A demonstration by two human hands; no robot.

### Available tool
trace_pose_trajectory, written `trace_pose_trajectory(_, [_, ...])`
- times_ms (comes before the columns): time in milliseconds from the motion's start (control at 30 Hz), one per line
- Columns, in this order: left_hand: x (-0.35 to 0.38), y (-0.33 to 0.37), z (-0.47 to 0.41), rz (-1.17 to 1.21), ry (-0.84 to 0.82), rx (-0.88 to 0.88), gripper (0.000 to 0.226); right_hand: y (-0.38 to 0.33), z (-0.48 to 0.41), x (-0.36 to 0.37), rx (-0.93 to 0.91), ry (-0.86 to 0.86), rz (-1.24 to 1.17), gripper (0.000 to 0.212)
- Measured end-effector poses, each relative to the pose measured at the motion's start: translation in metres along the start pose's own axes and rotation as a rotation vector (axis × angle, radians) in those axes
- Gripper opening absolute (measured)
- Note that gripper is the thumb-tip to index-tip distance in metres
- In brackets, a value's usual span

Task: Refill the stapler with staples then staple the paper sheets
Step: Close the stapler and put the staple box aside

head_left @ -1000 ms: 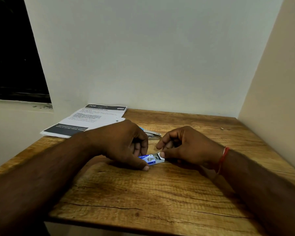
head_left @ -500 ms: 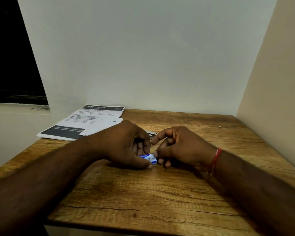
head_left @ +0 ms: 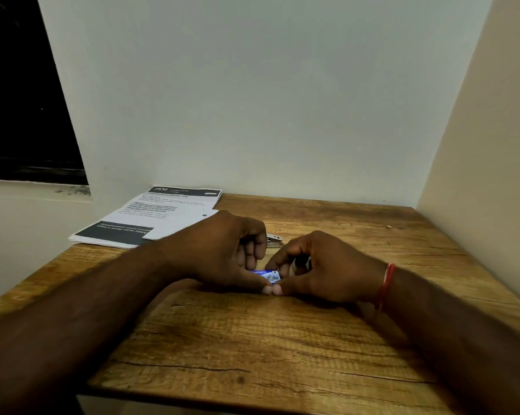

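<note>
The left hand and right hand both pinch the small blue-and-white cardboard staple box between them — likely light, crushable, best held by its ends — with the silver metal stapler just beyond the left knuckles.

staple box on table centre | stapler just behind it | paper sheets at back-left corner

plain home study corner: wooden desk (printed sheets), bare walls
</note>
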State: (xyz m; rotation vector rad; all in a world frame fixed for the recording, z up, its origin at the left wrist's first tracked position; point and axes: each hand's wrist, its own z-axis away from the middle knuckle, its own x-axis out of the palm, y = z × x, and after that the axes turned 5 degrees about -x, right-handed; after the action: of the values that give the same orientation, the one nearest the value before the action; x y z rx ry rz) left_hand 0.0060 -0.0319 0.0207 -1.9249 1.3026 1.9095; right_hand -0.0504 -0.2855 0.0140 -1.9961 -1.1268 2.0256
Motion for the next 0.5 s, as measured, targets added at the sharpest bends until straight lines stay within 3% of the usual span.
trace_pose_trajectory(200, [-0.001,-0.006,-0.002,0.042,0.072,0.036,0.048,0.021,0.004,-0.034,0.154,-0.005,0.16,0.025])
trace_pose_trajectory(500, [-0.014,-0.035,-0.008,0.129,0.327,0.011,0.045,0.096,0.004,-0.075,0.559,0.295,0.179,0.027])
